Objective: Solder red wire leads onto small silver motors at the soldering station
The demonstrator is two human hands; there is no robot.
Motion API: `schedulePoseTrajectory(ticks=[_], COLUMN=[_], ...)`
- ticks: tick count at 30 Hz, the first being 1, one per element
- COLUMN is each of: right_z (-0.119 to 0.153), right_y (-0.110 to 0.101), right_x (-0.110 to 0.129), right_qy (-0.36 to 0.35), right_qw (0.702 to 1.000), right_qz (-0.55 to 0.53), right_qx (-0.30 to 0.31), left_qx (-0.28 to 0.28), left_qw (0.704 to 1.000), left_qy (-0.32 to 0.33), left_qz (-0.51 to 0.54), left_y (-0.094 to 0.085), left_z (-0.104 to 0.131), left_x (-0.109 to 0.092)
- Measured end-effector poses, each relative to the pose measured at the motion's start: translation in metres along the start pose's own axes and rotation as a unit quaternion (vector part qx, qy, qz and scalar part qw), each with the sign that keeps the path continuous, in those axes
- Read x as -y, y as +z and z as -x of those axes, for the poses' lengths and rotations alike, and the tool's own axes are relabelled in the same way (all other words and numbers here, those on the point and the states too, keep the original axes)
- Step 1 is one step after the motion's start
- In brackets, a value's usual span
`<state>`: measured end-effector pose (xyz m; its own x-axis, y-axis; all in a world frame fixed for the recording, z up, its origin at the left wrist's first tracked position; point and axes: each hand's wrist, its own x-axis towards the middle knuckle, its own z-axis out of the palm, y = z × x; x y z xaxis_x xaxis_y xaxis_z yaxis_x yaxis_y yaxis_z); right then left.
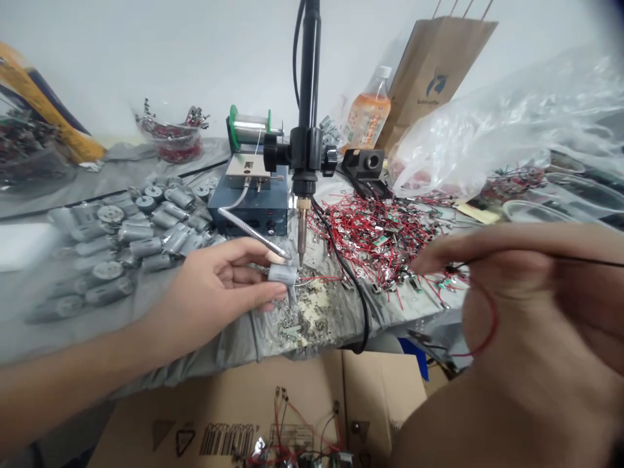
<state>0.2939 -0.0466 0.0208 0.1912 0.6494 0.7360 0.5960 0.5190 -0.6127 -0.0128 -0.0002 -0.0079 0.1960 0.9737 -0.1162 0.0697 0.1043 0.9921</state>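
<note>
My left hand (219, 283) grips a small grey cylindrical motor (281, 274) between thumb and fingers. It is just left of the soldering iron's tip (301, 250), which points straight down from its stand. The curved metal solder feed tube (253, 229) ends right above the motor. Close to the camera, my right hand (526, 312) is closed on a thin wire; a black length (585, 260) and a red loop (496, 318) show by its fingers. What the wire's far end joins is hidden. Solder bits (312, 312) litter the bench under the iron.
Loose motors (146, 227) are piled left of the blue solder feeder (248, 208) with its solder spool (251, 128). A heap of red-wired parts (380, 227) lies to the right. Behind stand a drink bottle (369, 114) and a paper bag (433, 71). A cardboard box (234, 383) is below the bench edge.
</note>
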Motion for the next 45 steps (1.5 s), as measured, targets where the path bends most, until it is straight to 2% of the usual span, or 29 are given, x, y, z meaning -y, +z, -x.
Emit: schedulePoseTrajectory(ticks=[3, 9, 11, 18, 25, 32, 41, 45], right_z=[0.004, -0.008, -0.01, -0.009, -0.008, -0.008, -0.007, -0.005], right_y=[0.01, 0.026, 0.031, 0.039, 0.03, 0.024, 0.022, 0.024], right_x=[-0.005, -0.027, -0.029, -0.028, -0.019, -0.012, -0.006, -0.003], right_qy=[-0.033, -0.053, -0.062, -0.095, -0.097, -0.109, -0.114, -0.097], right_qw=[0.998, 0.98, 0.974, 0.969, 0.973, 0.973, 0.966, 0.968], right_qz=[-0.017, -0.082, -0.1, -0.116, -0.101, -0.073, -0.03, -0.016], right_qx=[0.051, 0.173, 0.193, 0.197, 0.186, 0.192, 0.231, 0.231], left_qx=[0.002, -0.002, -0.012, -0.025, -0.014, -0.028, -0.015, -0.032], left_qw=[1.0, 0.997, 0.997, 0.996, 0.995, 0.997, 0.994, 0.995], left_qy=[0.018, 0.065, 0.076, 0.083, 0.098, 0.06, 0.106, 0.092], left_qz=[0.009, 0.033, 0.024, -0.002, 0.03, 0.026, 0.006, 0.022], left_y=[0.0, 0.003, 0.006, 0.008, 0.006, 0.003, 0.004, 0.004], left_z=[-0.002, -0.004, -0.005, -0.005, -0.005, -0.004, -0.001, 0.0], left_x=[0.001, 0.002, 0.0, -0.002, 0.0, 0.002, -0.001, -0.002])
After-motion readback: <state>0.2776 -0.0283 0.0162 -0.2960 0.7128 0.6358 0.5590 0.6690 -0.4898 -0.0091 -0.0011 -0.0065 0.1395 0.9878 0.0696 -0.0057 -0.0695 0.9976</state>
